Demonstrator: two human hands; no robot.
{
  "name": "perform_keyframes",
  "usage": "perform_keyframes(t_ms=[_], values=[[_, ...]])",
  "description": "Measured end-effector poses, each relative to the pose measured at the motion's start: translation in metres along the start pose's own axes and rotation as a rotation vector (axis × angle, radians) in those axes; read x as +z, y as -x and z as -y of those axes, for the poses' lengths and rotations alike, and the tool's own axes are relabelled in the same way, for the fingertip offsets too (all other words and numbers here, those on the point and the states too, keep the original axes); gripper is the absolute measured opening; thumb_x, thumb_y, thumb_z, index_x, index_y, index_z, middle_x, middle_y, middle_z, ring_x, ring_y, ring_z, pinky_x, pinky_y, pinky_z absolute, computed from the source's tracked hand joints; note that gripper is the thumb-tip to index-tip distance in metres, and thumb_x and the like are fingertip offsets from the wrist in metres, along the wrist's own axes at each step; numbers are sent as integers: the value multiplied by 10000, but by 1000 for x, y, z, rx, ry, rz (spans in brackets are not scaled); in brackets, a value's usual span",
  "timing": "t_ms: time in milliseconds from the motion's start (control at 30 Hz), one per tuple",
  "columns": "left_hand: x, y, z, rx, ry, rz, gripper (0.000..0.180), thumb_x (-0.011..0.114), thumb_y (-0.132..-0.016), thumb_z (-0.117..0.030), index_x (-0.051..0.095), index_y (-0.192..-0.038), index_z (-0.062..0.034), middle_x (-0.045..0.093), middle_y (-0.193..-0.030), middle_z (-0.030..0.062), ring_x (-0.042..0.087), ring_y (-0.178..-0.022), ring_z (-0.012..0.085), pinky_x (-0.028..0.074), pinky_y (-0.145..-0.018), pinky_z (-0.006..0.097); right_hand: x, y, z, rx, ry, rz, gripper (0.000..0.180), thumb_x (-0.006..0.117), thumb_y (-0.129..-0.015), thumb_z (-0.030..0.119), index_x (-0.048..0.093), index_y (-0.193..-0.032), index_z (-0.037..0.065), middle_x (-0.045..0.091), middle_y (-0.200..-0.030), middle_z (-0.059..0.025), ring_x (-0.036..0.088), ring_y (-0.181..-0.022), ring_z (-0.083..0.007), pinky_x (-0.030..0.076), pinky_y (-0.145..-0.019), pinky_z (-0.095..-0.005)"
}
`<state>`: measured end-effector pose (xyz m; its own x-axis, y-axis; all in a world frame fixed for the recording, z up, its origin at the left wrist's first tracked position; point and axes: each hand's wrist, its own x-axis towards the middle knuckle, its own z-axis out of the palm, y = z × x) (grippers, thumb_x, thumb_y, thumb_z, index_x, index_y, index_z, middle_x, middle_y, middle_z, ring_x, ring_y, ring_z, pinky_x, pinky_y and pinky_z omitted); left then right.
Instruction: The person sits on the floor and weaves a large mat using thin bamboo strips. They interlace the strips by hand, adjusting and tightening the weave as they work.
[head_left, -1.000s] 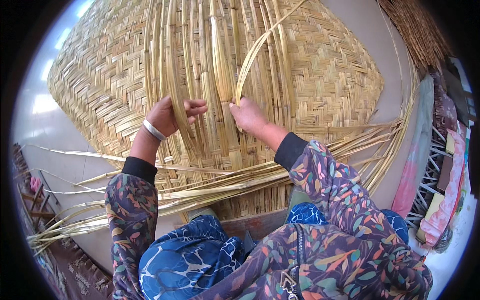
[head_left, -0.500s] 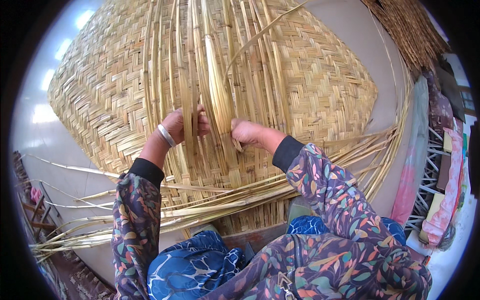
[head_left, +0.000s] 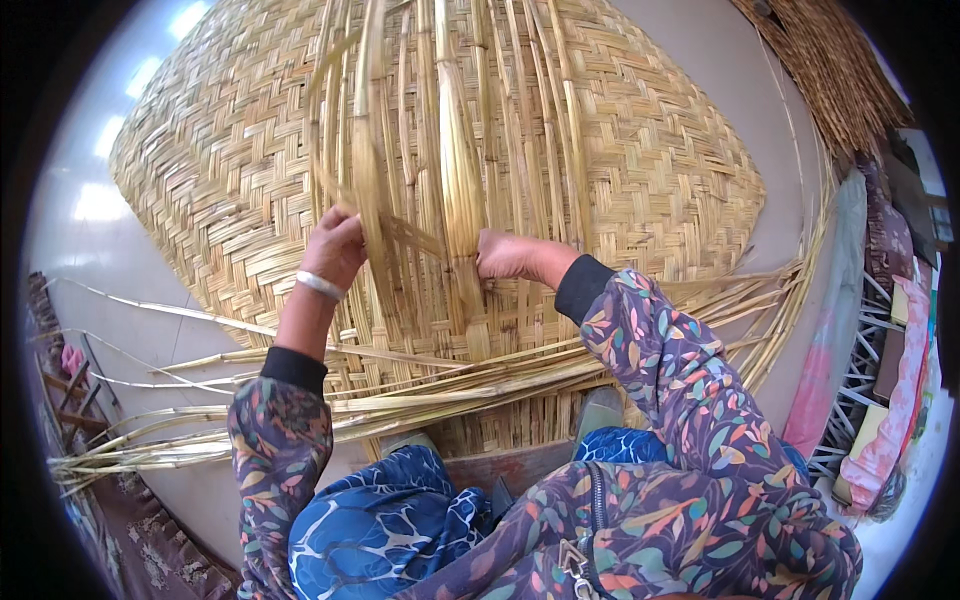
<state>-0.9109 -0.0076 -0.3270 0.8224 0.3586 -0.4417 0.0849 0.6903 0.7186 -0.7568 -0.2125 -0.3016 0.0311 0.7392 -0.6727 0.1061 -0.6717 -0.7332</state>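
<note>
Matting (head_left: 660, 170) woven from pale straw-coloured strips spreads across a grey floor (head_left: 720, 60), with long strips (head_left: 456, 170) running lengthwise up its middle. On the left of these, the left hand (head_left: 336, 250), a pale band (head_left: 320, 285) round its wrist, has its grip pinching a flat strip (head_left: 412, 236) that slants across the mat's centre, partly blurred. The right hand (head_left: 510, 256) sits near the same strip's other end, fingers curled; whether its grip pinches anything cannot be told. Nearer the person's knees, loose strips (head_left: 470, 388) lie crosswise over the mat.
</note>
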Motion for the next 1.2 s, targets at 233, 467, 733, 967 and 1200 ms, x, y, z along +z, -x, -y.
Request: perform_keyframes(t_ms=[233,467,733,967,1200], values=[[-16,75,48,-45,-86,-628,175,642,-816,-79,520,-940,-66,632,-824,64,646,-726,181,544,-560,264,0,2,-10,8,-137,-51,308,593,-715,2,573,-1020,-34,575,-763,-13,517,-666,-106,411,-542,-251],[-18,64,48,-50,-122,-594,203,675,-798,-103,552,-952,-58,613,-846,61,634,-673,155,514,-504,221,2,-22,-44,-36,-353,38,120,617,-723,37,563,-825,5,507,-657,9,454,-548,-83,349,-467,-244],[-17,74,55,-68,-192,-701,189,715,-774,-175,629,-930,-109,644,-760,14,619,-653,112,429,-465,212,8,-15,-37,-41,-430,68,34,559,-750,39,554,-751,72,478,-604,30,418,-503,-74,317,-459,-230],[-16,93,74,-79,-127,-858,191,726,-768,-196,599,-852,-80,626,-664,39,597,-536,114,383,-354,206,17,-29,-49,35,-362,33,171,484,-794,38,572,-941,40,553,-773,-19,503,-645,-113,400,-566,-269],[-15,91,76,-30,-193,-876,178,730,-761,-162,618,-831,-43,614,-663,47,578,-520,112,364,-371,216,25,-31,-54,-32,-406,-85,197,477,-880,150,582,-1026,68,581,-813,-6,528,-686,-88,450,-618,-248]])
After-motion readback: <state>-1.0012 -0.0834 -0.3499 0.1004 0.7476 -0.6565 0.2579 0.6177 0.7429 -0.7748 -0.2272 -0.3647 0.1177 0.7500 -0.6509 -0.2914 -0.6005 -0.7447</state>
